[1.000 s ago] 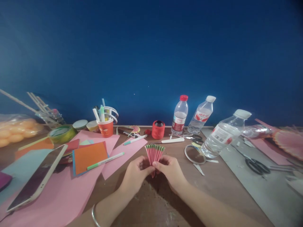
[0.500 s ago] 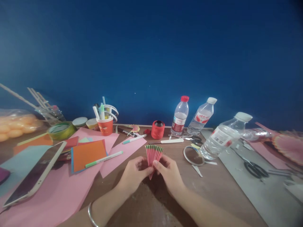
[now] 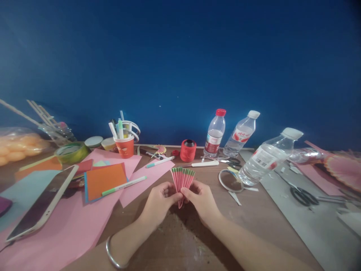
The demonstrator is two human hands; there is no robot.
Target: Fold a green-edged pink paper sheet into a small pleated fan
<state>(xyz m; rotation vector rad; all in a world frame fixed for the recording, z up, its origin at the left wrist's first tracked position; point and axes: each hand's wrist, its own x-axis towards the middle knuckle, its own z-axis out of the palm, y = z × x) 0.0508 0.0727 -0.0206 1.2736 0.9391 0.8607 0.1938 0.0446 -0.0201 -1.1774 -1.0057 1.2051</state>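
A pleated pink paper fan point(image 3: 182, 178) with green upper edges stands upright between my hands, spread at the top and pinched narrow near the bottom. My left hand point(image 3: 161, 200) grips its left side, thumb pressed on the folds. From the right, my right hand point(image 3: 203, 200) pinches the same folds with its thumb in front; the fingers behind the paper are partly hidden. Just beyond the fan sit a red spool of thread point(image 3: 188, 151) and a white-handled knife or similar tool point(image 3: 205, 163).
Left are pink paper sheets point(image 3: 81, 226), orange paper point(image 3: 105, 180), a green-capped marker point(image 3: 124, 185), a phone point(image 3: 42, 205) and a red cup of pens point(image 3: 124, 147). Right are a tape roll point(image 3: 220, 182), a leaning water bottle point(image 3: 263, 160), a red-capped bottle point(image 3: 214, 137) and black-handled scissors point(image 3: 304, 196).
The fan's top has spread a little wider, mostly toward the left. Both hands keep their pinch on its lower part. The whole view has shifted slightly.
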